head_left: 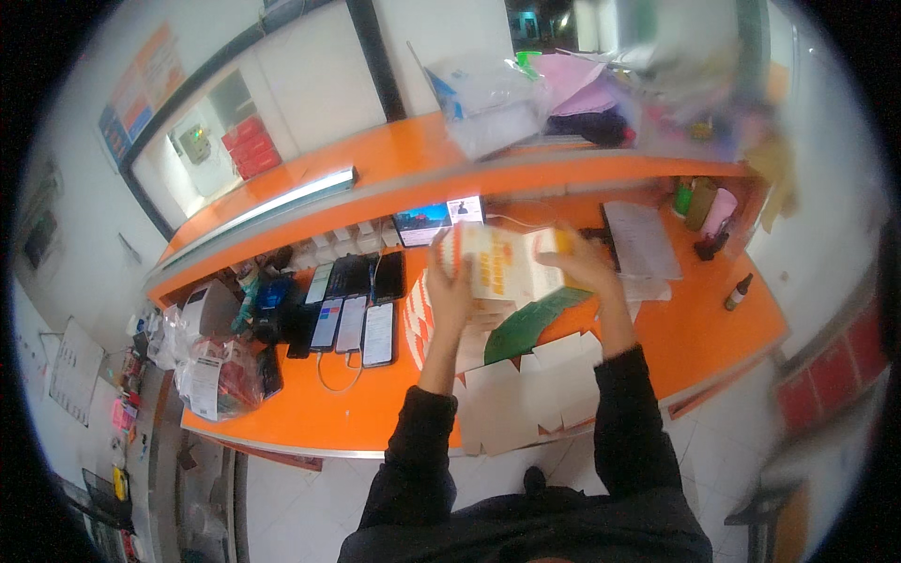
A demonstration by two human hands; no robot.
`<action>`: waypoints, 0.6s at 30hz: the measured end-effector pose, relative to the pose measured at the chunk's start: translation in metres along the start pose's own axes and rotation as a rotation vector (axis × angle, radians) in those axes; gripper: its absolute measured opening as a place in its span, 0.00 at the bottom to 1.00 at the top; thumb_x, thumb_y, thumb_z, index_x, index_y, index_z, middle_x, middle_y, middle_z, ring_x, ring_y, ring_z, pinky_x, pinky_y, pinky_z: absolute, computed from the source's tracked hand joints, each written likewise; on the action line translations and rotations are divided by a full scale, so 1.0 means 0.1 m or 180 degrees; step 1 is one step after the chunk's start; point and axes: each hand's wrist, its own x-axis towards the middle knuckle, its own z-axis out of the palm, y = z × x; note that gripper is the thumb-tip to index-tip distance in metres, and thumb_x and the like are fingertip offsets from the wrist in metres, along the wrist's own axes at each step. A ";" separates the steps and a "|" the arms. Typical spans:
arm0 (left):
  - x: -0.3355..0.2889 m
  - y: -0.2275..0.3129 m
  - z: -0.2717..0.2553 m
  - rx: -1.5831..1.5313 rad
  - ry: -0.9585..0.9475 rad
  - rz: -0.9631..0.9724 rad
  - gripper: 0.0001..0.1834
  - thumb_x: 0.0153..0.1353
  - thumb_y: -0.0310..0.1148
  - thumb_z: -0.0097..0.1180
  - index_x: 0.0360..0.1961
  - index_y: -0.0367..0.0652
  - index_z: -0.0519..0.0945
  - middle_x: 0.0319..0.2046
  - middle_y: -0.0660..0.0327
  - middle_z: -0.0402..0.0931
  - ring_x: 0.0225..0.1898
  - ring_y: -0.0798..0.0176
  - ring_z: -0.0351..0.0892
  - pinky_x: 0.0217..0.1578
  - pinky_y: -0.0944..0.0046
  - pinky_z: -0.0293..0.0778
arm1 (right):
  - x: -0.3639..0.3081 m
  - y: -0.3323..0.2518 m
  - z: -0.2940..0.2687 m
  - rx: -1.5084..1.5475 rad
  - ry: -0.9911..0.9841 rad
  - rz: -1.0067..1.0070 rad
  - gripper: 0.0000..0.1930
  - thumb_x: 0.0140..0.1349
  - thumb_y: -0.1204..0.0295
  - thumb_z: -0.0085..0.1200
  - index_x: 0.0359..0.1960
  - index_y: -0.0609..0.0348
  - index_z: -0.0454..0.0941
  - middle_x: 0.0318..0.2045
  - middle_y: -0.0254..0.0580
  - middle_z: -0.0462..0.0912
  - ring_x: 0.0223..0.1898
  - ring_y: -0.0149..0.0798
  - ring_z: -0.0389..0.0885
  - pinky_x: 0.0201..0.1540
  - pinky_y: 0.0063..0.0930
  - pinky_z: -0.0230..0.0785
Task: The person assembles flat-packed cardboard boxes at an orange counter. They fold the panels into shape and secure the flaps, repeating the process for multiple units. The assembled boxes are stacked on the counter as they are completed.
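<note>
Above the orange counter [375, 413] I hold a white and yellow printed cardboard box [507, 267], its panels bent at a fold. My left hand [451, 286] grips its left side, with the fingers partly behind it. My right hand [580, 263] is closed round its right edge. Below it lies a green piece with a curved edge [537, 324]. An orange-and-white patterned piece [418, 324] shows beside my left wrist. Nearer me, a plain flat cardboard blank with notched flaps [516, 403] overhangs the front edge of the counter.
Several phones [350, 324], some with lit screens and cables, lie to the left, near a clear plastic bag [221, 380]. A lit screen [439, 222] stands behind the box. Papers [641, 241] and a small brown bottle [739, 293] are on the right. A raised shelf [394, 145] crosses the back.
</note>
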 end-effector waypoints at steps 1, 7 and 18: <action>0.04 -0.19 -0.07 0.0018 0.0153 -0.0090 0.21 0.47 0.26 0.47 0.44 0.32 0.60 0.37 0.49 0.66 0.41 0.57 0.66 0.41 0.64 0.61 | 0.08 -0.08 0.13 0.0346 -0.0509 -0.0194 0.37 0.38 0.53 0.53 0.51 0.55 0.55 0.47 0.50 0.62 0.48 0.47 0.60 0.49 0.34 0.51; -0.28 -1.36 -0.48 -0.0452 0.0587 -0.0957 0.24 0.44 0.24 0.48 0.46 0.38 0.60 0.49 0.50 0.52 0.51 0.54 0.52 0.49 0.65 0.52 | 0.22 -0.34 0.94 0.0076 -0.0876 -0.0296 0.36 0.39 0.52 0.50 0.50 0.54 0.56 0.53 0.51 0.51 0.54 0.51 0.49 0.54 0.46 0.39; -0.26 -0.86 -0.52 0.3105 -0.0323 0.0164 0.27 0.50 0.41 0.41 0.51 0.42 0.56 0.55 0.52 0.42 0.56 0.44 0.35 0.49 0.39 0.40 | -0.04 -0.55 1.35 -0.1074 0.0089 -0.0476 0.28 0.40 0.53 0.48 0.46 0.46 0.62 0.49 0.48 0.56 0.51 0.53 0.50 0.45 0.53 0.49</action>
